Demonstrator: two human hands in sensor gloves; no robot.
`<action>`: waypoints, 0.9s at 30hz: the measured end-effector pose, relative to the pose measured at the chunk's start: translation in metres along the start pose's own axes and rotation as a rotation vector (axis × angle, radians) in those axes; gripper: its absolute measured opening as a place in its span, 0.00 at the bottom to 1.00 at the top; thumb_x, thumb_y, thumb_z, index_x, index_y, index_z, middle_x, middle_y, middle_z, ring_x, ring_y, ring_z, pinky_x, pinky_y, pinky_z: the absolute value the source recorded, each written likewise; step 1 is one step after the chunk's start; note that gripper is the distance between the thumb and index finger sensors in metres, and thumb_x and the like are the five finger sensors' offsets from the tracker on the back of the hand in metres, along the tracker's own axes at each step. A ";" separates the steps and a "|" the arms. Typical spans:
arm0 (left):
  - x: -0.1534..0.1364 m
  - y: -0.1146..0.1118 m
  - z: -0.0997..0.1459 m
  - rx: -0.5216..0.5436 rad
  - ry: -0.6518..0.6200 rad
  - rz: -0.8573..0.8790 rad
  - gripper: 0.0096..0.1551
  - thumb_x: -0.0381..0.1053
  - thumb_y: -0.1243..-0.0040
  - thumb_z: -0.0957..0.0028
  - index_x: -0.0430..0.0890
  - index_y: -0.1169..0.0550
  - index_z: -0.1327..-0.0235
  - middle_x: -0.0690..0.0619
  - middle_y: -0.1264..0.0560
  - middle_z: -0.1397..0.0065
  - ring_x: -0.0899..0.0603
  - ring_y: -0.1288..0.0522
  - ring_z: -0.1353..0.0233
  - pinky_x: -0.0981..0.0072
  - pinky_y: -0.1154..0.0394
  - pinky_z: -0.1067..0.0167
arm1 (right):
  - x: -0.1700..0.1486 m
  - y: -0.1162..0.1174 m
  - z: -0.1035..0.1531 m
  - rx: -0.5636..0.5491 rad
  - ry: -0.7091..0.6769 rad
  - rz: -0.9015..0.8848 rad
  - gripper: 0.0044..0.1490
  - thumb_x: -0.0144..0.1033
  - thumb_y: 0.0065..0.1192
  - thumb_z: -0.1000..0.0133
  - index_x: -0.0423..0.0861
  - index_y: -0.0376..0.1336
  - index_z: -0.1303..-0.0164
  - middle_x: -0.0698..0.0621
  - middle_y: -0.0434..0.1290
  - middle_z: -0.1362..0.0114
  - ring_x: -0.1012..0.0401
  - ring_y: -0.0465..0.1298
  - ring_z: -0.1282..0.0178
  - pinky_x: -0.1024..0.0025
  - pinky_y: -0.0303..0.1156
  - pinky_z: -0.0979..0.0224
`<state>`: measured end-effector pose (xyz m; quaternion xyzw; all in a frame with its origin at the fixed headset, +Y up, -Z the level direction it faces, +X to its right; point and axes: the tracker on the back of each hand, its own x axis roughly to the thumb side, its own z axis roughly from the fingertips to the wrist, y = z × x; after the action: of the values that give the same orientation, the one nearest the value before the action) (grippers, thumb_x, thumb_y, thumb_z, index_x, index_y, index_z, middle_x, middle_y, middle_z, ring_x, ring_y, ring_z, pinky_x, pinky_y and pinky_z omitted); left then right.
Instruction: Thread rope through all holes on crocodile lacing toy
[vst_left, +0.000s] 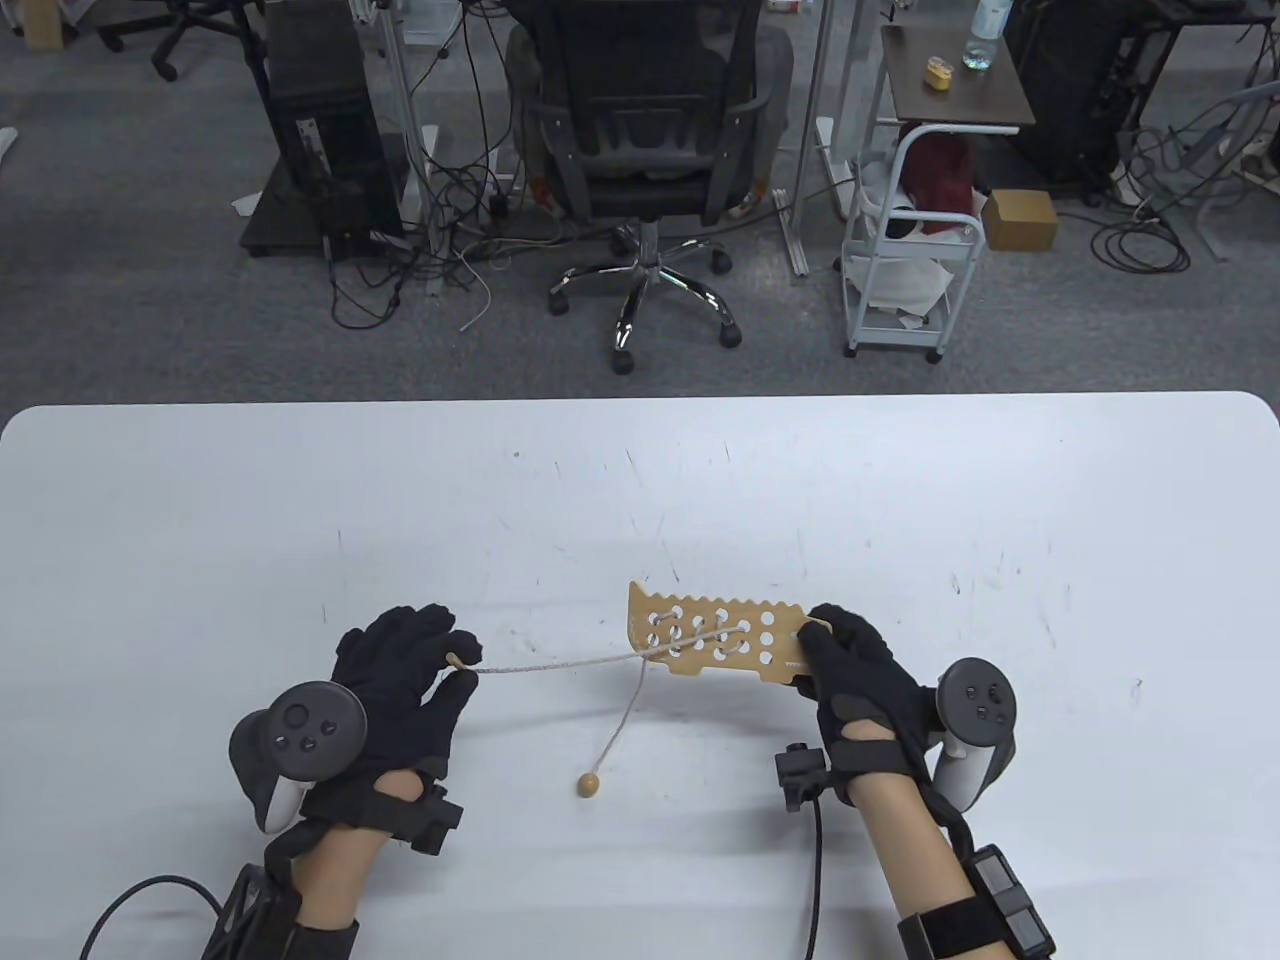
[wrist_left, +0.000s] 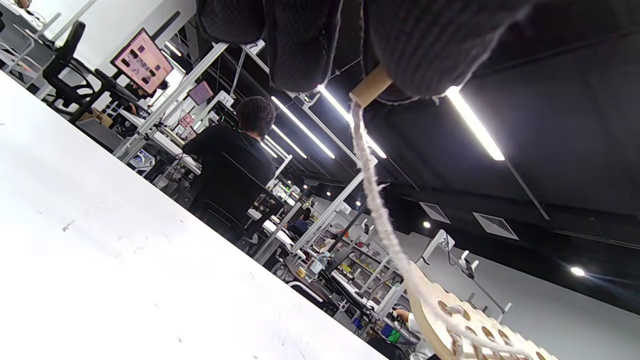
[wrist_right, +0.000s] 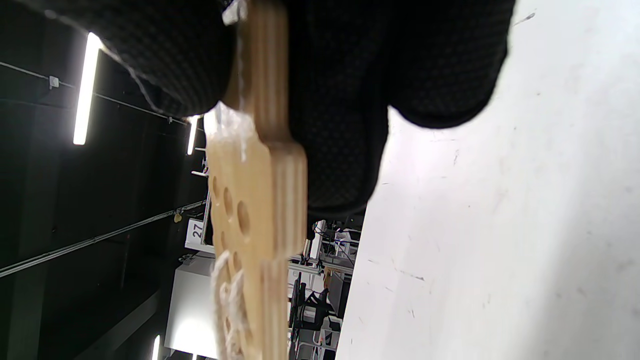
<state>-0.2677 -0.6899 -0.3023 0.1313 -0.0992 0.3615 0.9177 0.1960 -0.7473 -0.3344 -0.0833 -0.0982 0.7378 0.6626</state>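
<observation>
The wooden crocodile board (vst_left: 715, 640) with several holes is held above the white table. My right hand (vst_left: 850, 670) grips its right end; the right wrist view shows the board (wrist_right: 260, 200) edge-on between my fingers. A pale rope (vst_left: 560, 665) is laced through the holes at the board's left part and runs taut to the left. My left hand (vst_left: 420, 670) pinches the rope's wooden tip (vst_left: 455, 661), which also shows in the left wrist view (wrist_left: 370, 86) with the rope (wrist_left: 375, 200) running to the board (wrist_left: 450, 315). The rope's other end hangs down to a wooden bead (vst_left: 588, 785) on the table.
The white table (vst_left: 640, 480) stretches wide behind the hands. Beyond its far edge stand an office chair (vst_left: 645, 150), a white cart (vst_left: 910, 260) and cables on the floor.
</observation>
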 end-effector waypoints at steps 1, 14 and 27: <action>0.002 -0.001 0.000 -0.010 -0.012 -0.001 0.25 0.57 0.34 0.54 0.66 0.22 0.41 0.54 0.24 0.26 0.39 0.35 0.20 0.40 0.44 0.24 | 0.002 0.002 0.001 0.009 -0.009 0.008 0.31 0.44 0.70 0.48 0.42 0.66 0.39 0.49 0.84 0.47 0.56 0.89 0.56 0.59 0.79 0.48; 0.021 -0.020 0.001 -0.153 -0.106 0.018 0.29 0.51 0.36 0.54 0.56 0.24 0.35 0.54 0.17 0.41 0.41 0.24 0.33 0.43 0.34 0.29 | 0.016 0.020 0.017 0.076 -0.107 0.071 0.31 0.44 0.70 0.48 0.42 0.67 0.40 0.49 0.84 0.47 0.56 0.89 0.56 0.59 0.79 0.48; 0.042 -0.035 0.008 -0.202 -0.194 -0.005 0.34 0.54 0.32 0.55 0.54 0.26 0.33 0.56 0.16 0.47 0.43 0.20 0.41 0.45 0.30 0.31 | 0.026 0.034 0.031 0.138 -0.184 0.127 0.31 0.44 0.70 0.48 0.41 0.67 0.40 0.49 0.84 0.47 0.56 0.89 0.57 0.60 0.80 0.50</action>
<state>-0.2143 -0.6900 -0.2886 0.0731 -0.2231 0.3328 0.9133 0.1526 -0.7262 -0.3134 0.0245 -0.1018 0.7879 0.6069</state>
